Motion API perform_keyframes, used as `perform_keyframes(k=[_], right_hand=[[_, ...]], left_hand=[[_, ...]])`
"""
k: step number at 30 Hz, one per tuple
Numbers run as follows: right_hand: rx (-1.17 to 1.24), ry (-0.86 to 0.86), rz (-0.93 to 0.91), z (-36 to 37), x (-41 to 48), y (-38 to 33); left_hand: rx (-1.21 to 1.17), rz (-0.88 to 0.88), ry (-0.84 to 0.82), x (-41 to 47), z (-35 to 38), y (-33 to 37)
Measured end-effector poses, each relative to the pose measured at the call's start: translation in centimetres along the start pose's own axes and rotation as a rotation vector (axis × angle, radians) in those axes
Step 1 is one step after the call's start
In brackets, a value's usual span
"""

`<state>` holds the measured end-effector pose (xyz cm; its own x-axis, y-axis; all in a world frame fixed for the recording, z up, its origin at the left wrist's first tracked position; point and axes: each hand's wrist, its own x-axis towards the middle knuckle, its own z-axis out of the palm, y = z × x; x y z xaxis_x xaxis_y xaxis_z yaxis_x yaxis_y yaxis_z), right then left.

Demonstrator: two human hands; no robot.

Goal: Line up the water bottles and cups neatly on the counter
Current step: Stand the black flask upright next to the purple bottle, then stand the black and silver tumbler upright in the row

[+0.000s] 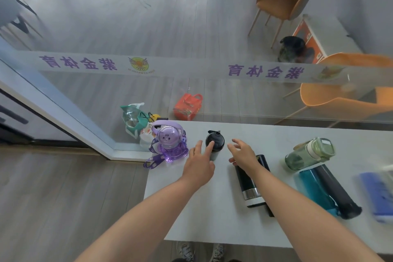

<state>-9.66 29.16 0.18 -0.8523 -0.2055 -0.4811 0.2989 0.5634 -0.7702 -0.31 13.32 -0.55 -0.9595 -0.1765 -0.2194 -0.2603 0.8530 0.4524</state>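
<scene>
A single head-worn wide-angle camera is looking forward and steeply down from above the near edge of the white counter (191, 208), close enough that both forearms are entering from six o'clock. The counter is filling the frame from centre toward four o'clock, a glass partition (148, 91) is crossing toward twelve o'clock, and grey floor (53, 198) is showing at eight o'clock.
</scene>
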Motion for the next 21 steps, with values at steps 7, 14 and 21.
perform_keyframes(k=[7,14,21], right_hand=[[-0.042,0.095,0.096,-3.5,-3.2,3.9],[-0.248,0.059,0.203,-4.0,-7.3,11.9],[-0.535,-0.161,0.155,-3.3,-6.8,15.1]], left_hand=[[0.195,0.165,0.122,-0.1,-0.3,1.7],[-0.079,0.319,-0.153,-3.2,7.7,3.1],[-0.248,-0.066,-0.473,-5.4,14.8,5.1]])
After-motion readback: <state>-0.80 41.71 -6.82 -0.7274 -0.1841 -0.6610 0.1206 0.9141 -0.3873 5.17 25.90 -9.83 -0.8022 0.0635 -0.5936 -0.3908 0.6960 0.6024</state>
